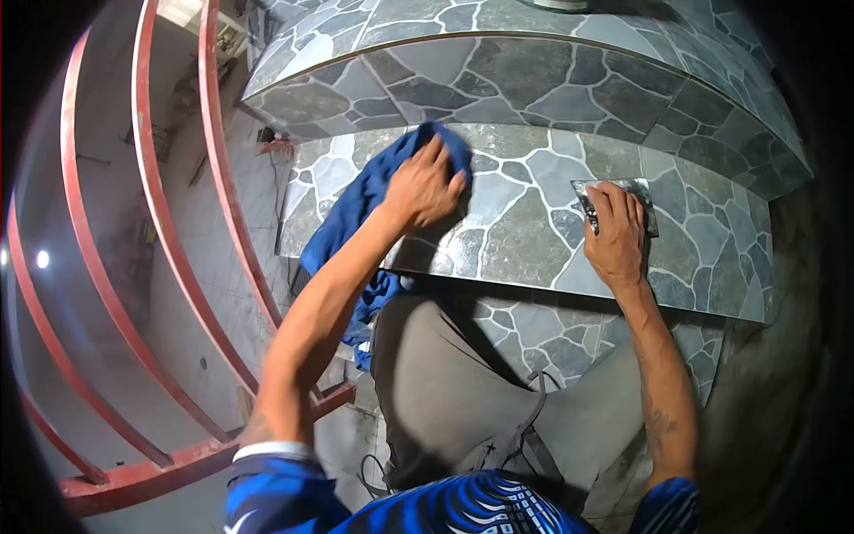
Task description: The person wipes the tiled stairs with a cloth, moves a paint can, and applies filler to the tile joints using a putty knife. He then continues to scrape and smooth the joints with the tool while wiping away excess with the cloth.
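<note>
On the stone-patterned tiled step (511, 240), my left hand (425, 187) presses down on a bunched dark blue cloth (356, 206), whose lower end hangs over the step's front edge. Its fingers point up and lie over the cloth. Further right, my right hand (618, 233) has its fingers bent over a flat, smeared rectangular plate (642, 196) resting on the same step. Part of the plate is hidden beneath the fingers.
Curved red metal railing bars (158, 205) rise at the left. Behind the step stands a tiled riser (534, 84) with a higher step above it. A lower tiled step (534, 336) shows beyond my knees.
</note>
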### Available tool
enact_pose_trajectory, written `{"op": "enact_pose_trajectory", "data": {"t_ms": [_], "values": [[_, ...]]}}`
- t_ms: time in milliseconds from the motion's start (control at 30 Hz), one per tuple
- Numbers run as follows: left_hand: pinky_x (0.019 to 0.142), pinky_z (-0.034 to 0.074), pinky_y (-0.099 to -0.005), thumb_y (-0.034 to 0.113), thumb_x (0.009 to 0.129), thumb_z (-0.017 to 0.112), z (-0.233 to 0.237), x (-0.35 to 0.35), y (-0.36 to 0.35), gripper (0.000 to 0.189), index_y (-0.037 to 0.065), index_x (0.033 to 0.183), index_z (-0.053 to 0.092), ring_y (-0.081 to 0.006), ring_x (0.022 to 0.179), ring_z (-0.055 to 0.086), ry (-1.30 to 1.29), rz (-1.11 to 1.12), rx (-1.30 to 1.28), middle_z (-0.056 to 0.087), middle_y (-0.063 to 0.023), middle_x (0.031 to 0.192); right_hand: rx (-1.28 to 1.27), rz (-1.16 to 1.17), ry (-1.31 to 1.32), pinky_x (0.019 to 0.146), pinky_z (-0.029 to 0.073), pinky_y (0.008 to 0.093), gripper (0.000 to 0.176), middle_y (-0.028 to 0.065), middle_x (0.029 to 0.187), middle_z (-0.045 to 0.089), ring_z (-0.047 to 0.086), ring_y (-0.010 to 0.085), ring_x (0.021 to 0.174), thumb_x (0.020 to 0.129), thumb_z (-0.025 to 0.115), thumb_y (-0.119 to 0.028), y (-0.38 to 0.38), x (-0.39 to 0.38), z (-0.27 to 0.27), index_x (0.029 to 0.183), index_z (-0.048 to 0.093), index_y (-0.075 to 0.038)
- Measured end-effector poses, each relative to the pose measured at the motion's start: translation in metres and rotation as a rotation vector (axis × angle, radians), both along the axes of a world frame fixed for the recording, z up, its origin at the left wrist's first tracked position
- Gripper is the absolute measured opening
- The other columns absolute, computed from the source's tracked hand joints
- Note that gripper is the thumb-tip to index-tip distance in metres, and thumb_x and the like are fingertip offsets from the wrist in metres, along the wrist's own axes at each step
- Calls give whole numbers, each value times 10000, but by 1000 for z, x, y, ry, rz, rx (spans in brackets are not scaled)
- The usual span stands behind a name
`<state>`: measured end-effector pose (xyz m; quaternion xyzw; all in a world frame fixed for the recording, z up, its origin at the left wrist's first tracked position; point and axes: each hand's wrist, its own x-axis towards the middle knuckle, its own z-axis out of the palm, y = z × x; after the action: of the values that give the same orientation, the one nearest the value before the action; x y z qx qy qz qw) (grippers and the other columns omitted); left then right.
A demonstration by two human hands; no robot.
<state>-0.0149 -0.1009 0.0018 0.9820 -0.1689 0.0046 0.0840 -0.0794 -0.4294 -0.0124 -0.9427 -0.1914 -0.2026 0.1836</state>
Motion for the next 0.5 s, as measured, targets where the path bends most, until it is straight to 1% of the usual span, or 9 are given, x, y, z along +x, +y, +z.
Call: {"op": "enact_pose_trajectory", "data": {"t_ms": [100, 200, 233, 267, 333, 367, 400, 467, 500], "values": [[1109, 407, -443, 405, 1004, 471, 4, 4, 1, 616, -27, 1440, 425, -424, 1342, 470, -6, -5, -57, 415, -246, 1520, 20, -3, 19, 1039, 396, 458, 485, 119, 1226, 555, 539, 319, 1173, 758, 742, -57, -7, 2, -1, 1221, 599, -39], [1036, 454, -477, 399, 998, 455, 5, 17, 41, 507, -10, 1279, 557, -368, 1192, 584, -162, 113, 128, 605, -193, 1285, 27, -7, -3, 1036, 397, 459, 486, 120, 1221, 554, 538, 325, 1172, 757, 739, -56, -7, -2, -1, 1222, 598, -38], [1014, 457, -495, 384, 986, 468, 8, 18, 30, 449, -9, 1141, 619, -362, 1115, 607, -262, 69, 202, 633, -203, 1162, 39, -13, 4, 1040, 395, 458, 484, 122, 1213, 554, 535, 331, 1175, 759, 736, -57, -7, -1, -3, 1222, 598, -43], [1031, 445, -492, 386, 981, 473, 9, 18, 17, 476, -27, 1152, 636, -379, 1164, 593, -77, 131, 196, 628, -232, 1200, 43, -18, -5, 1041, 394, 458, 484, 122, 1214, 553, 533, 331, 1177, 759, 736, -57, -3, 0, -4, 1222, 598, -44], [1038, 441, -479, 364, 978, 485, -17, -3, -17, 496, -42, 1235, 606, -398, 1206, 575, -394, -238, 125, 610, -266, 1243, 21, -29, -22, 1045, 392, 456, 483, 121, 1216, 551, 531, 332, 1179, 759, 734, -58, -4, 3, -5, 1222, 599, -47], [1085, 406, -467, 347, 976, 497, 3, -11, -27, 516, -41, 1310, 565, -406, 1241, 557, -154, -82, -17, 575, -255, 1329, 23, -19, -35, 1048, 389, 460, 489, 117, 1217, 548, 531, 326, 1179, 759, 740, -67, -6, 3, -7, 1226, 596, -48], [1091, 398, -493, 319, 977, 497, 5, -6, -12, 492, -12, 1338, 549, -392, 1279, 525, -90, -50, -79, 552, -226, 1374, 25, 1, -6, 1047, 390, 460, 489, 117, 1214, 549, 532, 324, 1176, 760, 740, -71, -8, -3, -9, 1227, 596, -48], [1076, 402, -519, 300, 959, 506, -43, 43, 48, 485, 22, 1354, 547, -362, 1304, 499, -224, -68, 259, 542, -183, 1402, 43, 7, -6, 1045, 391, 462, 490, 116, 1207, 549, 535, 321, 1169, 761, 742, -77, -12, -1, -5, 1228, 597, -50], [1070, 404, -524, 276, 927, 525, -30, 22, 22, 460, 28, 1310, 582, -343, 1298, 492, -340, 26, 186, 570, -176, 1366, 32, -6, -10, 1042, 392, 460, 486, 114, 1199, 551, 537, 318, 1160, 763, 742, -85, -10, -1, -3, 1227, 599, -51]]}}
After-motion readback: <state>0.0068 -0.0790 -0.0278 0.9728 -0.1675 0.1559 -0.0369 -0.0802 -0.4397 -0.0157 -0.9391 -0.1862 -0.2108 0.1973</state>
